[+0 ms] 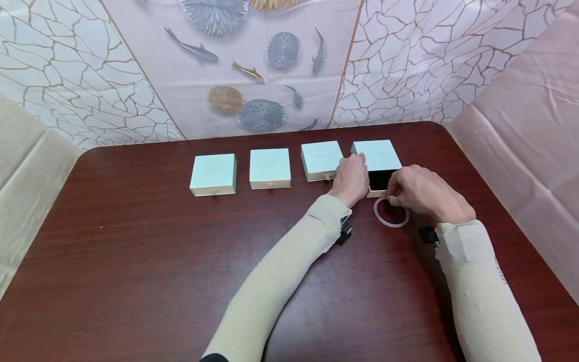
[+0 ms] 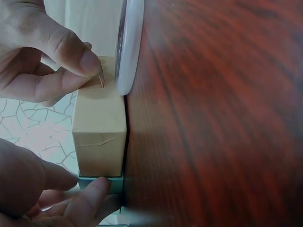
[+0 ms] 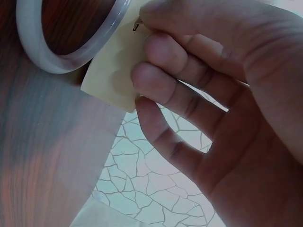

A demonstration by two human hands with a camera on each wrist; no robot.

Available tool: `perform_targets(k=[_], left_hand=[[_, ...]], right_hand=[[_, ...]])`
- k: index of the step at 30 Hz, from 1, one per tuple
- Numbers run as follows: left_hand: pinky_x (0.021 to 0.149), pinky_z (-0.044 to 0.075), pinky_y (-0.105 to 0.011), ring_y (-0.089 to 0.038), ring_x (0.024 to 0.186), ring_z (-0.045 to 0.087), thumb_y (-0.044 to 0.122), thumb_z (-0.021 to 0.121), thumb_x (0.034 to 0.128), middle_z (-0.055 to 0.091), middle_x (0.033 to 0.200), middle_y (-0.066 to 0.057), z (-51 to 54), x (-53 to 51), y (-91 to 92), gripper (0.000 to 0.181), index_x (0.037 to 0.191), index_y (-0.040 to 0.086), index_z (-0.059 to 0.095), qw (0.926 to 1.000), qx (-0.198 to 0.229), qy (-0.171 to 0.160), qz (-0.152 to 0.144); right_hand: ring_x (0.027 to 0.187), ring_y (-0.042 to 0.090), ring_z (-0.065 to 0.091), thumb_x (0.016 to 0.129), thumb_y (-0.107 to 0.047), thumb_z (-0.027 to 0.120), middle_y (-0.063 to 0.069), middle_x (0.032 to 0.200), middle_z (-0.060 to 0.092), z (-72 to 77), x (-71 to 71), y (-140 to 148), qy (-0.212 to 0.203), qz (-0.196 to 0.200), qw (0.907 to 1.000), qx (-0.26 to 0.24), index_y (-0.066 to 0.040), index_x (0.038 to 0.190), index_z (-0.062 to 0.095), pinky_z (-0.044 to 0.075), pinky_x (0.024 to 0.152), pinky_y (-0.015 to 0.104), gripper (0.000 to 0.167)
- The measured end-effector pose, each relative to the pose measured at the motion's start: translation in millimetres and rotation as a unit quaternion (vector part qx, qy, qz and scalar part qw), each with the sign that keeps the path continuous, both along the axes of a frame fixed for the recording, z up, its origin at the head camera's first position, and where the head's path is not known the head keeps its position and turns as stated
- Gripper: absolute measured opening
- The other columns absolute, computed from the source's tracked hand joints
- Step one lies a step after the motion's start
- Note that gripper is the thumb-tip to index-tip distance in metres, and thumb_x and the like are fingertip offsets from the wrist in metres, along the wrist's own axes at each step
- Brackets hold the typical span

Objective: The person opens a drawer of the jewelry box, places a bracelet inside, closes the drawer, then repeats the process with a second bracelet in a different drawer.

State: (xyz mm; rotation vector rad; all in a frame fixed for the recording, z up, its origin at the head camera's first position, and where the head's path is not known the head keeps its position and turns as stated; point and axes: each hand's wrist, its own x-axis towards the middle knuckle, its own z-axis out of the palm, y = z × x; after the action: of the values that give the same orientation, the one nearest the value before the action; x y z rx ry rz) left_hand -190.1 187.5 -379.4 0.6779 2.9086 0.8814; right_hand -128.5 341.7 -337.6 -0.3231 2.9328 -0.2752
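Observation:
At the right end of the row, a pale mint drawer box (image 1: 377, 155) stands with its cream drawer (image 2: 100, 111) pulled partly out, showing a black inside. My right hand (image 1: 427, 193) pinches the small ribbon tab (image 2: 101, 78) on the drawer's front between thumb and forefinger. On the box's left side, my left hand (image 1: 352, 178) grips the mint sleeve, its fingertips near the sleeve's open end in the left wrist view. A pale, whitish bangle (image 1: 392, 224) lies on the table just before the drawer, below my right fingers (image 3: 154, 82).
Three similar boxes stand in line to the left: one mint box (image 1: 322, 157) close beside my left hand, another mint box (image 1: 270, 166), and a leftmost mint box (image 1: 214, 172), all with drawers in. Behind the dark red wooden table (image 1: 135, 261) hangs a patterned cloth (image 1: 253, 60).

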Motion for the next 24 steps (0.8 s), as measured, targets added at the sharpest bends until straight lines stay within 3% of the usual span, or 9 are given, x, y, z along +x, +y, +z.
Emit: perform_targets(k=[10, 16, 21, 24], left_hand=[[0.06, 0.056, -0.026, -0.026, 0.082, 0.075, 0.015, 0.046, 0.1081, 0.073, 0.087, -0.009, -0.4, 0.2, -1.2, 0.032, 0.131, 0.008, 0.067, 0.9997, 0.023, -0.006, -0.002], [0.055, 0.052, -0.023, -0.024, 0.075, 0.073, 0.015, 0.046, 0.1085, 0.07, 0.082, -0.008, -1.3, 0.7, -1.5, 0.031, 0.13, 0.007, 0.066, 0.9992, 0.036, -0.014, -0.009], [0.06, 0.055, -0.025, -0.026, 0.08, 0.074, 0.015, 0.046, 0.1083, 0.071, 0.083, -0.008, -1.3, -1.1, -1.6, 0.03, 0.127, 0.008, 0.068, 0.9994, 0.035, -0.008, -0.001], [0.062, 0.057, -0.027, -0.027, 0.083, 0.075, 0.015, 0.047, 0.1082, 0.073, 0.089, -0.009, -1.7, -1.3, -1.6, 0.033, 0.134, 0.008, 0.066, 0.9993, 0.036, -0.01, -0.001]], right_hand=[[0.069, 0.015, 0.055, 0.08, -0.006, 0.072, -0.005, 0.073, 0.067, 1.4, 1.0, -2.4, -0.011, 0.002, 0.9999, 0.005, -0.015, 0.079, 0.077, 0.045, 0.061, 0.03, 0.011], [0.068, 0.015, 0.055, 0.081, -0.005, 0.071, -0.004, 0.073, 0.066, 1.1, 3.2, -0.7, -0.012, 0.003, 0.9999, 0.001, -0.015, 0.078, 0.076, 0.045, 0.06, 0.03, 0.012], [0.071, 0.015, 0.056, 0.081, -0.006, 0.073, -0.004, 0.073, 0.066, 1.8, 3.0, -1.7, -0.011, 0.007, 0.9999, 0.0, -0.012, 0.078, 0.075, 0.046, 0.061, 0.03, 0.007], [0.071, 0.014, 0.057, 0.08, -0.008, 0.075, -0.004, 0.074, 0.066, 1.7, 3.2, -2.2, -0.011, 0.007, 0.9999, -0.002, -0.01, 0.079, 0.075, 0.046, 0.061, 0.03, 0.003]])
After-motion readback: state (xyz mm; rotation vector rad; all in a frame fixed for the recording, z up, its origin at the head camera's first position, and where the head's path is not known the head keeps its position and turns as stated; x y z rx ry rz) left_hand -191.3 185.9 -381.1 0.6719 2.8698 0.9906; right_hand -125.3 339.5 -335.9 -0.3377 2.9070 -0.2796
